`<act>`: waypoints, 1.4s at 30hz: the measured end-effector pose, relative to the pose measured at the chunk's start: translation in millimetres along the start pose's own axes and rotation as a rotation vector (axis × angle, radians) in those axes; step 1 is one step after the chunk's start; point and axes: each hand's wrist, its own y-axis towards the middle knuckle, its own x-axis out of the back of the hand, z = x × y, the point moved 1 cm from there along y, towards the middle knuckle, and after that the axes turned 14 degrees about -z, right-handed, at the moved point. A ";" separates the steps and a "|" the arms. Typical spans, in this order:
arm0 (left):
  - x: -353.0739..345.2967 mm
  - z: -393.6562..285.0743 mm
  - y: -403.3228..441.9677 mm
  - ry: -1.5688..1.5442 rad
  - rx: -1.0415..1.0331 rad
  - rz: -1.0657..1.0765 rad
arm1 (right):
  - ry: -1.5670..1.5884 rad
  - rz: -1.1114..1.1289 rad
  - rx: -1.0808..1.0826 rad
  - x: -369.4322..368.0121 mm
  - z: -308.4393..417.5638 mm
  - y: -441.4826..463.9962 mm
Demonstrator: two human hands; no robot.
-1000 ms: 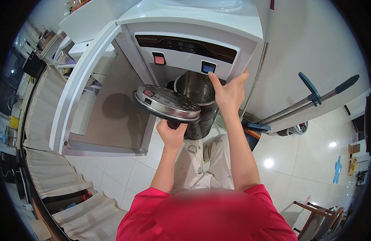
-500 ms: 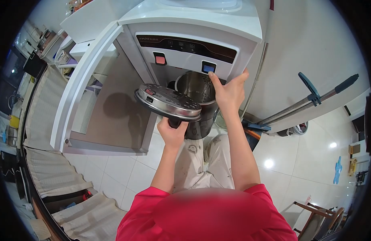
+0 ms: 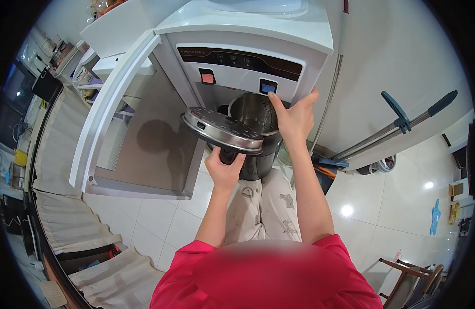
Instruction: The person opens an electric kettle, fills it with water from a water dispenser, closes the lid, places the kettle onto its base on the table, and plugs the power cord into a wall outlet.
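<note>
Gripping the kettle [image 3: 257, 166] by its black handle [image 3: 227, 156] in the left hand [image 3: 223, 171], under the blue button [image 3: 268, 88], with the lid [image 3: 227, 131] tipped up, likely to bare the mouth [image 3: 242, 107]. Spreading the right hand [image 3: 296, 121] round the water machine's edge [image 3: 308, 87], with thumb [image 3: 275, 100] at the button, maybe pressing.

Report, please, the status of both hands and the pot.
Left hand holds lid. Right hand at dispenser edge, by blue button. Pot open below. Lid partly hides pot in this view.
</note>
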 end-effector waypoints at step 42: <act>-11.3 -8.3 8.8 -0.078 0.129 0.056 | 0.021 -0.031 -0.010 0.0 -2.0 0.4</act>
